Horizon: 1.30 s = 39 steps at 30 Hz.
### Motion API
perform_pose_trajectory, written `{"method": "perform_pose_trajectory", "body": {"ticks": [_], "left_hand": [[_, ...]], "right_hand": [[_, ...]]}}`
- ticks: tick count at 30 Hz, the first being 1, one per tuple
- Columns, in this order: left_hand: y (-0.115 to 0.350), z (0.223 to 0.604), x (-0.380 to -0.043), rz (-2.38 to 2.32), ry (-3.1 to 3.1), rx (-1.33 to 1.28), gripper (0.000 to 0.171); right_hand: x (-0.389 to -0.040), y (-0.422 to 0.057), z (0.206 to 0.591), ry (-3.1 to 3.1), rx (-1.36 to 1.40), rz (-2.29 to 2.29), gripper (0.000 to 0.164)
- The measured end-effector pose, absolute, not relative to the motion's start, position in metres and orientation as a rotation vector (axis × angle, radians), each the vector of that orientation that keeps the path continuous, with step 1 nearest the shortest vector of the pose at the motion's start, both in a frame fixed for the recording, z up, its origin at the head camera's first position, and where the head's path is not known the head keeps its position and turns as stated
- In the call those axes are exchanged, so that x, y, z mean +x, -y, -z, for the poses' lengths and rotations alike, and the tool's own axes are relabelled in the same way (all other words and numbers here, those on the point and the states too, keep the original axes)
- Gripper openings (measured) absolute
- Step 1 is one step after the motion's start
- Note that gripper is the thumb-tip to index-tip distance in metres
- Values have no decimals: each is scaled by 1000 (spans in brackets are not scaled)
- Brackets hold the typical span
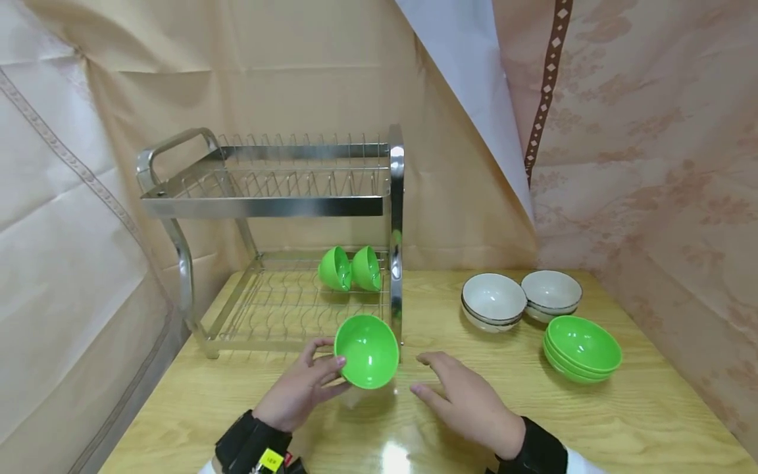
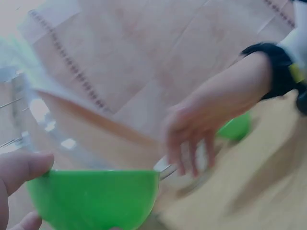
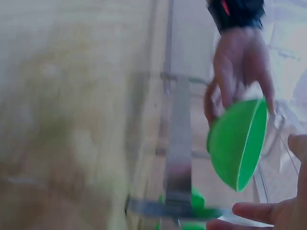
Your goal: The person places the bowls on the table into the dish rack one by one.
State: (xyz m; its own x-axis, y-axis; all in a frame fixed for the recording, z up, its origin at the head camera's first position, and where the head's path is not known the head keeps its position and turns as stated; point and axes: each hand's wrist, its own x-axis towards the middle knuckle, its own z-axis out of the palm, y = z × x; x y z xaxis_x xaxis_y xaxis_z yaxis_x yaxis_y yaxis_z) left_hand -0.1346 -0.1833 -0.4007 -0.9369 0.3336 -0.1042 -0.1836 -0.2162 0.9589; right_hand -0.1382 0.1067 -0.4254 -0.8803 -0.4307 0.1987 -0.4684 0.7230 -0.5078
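Yellow wood-grain table (image 1: 616, 424): left hand (image 1: 301, 392) pinches round glossy green bowl (image 1: 370, 349); right hand (image 1: 470, 403) empty, fingers apart. Likely racking step; next needs tilt into two-tier silver metal rack (image 1: 266, 208).

Through my left wrist feed, I see the left hand (image 2: 21, 171) pinching a green bowl (image 2: 96, 199); beyond it, the right hand (image 2: 194, 124) (blurred) points its fingers downward.

2 side-by-side stacks of dark-rimmed white bowls (image 1: 494, 300) on a wood-grain table (image 1: 639, 421), beige cloth (image 1: 320, 85) behind
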Motion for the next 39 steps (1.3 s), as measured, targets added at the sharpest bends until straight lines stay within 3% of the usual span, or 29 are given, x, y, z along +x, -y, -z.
{"method": "perform_pose_trajectory", "body": {"ticks": [13,26,39], "left_hand": [[243,357,-210,-2194,-2179,-116,67],[256,366,-282,-1455,-2900,-240,73],[254,382,-324,-1212,-3056,-376,73]], "right_hand": [[-152,-35,436,2819,1110,-683,73],[-162,10,444,2780,1241,-643,76],[-163,7,442,2759,1260,-669,73]]}}
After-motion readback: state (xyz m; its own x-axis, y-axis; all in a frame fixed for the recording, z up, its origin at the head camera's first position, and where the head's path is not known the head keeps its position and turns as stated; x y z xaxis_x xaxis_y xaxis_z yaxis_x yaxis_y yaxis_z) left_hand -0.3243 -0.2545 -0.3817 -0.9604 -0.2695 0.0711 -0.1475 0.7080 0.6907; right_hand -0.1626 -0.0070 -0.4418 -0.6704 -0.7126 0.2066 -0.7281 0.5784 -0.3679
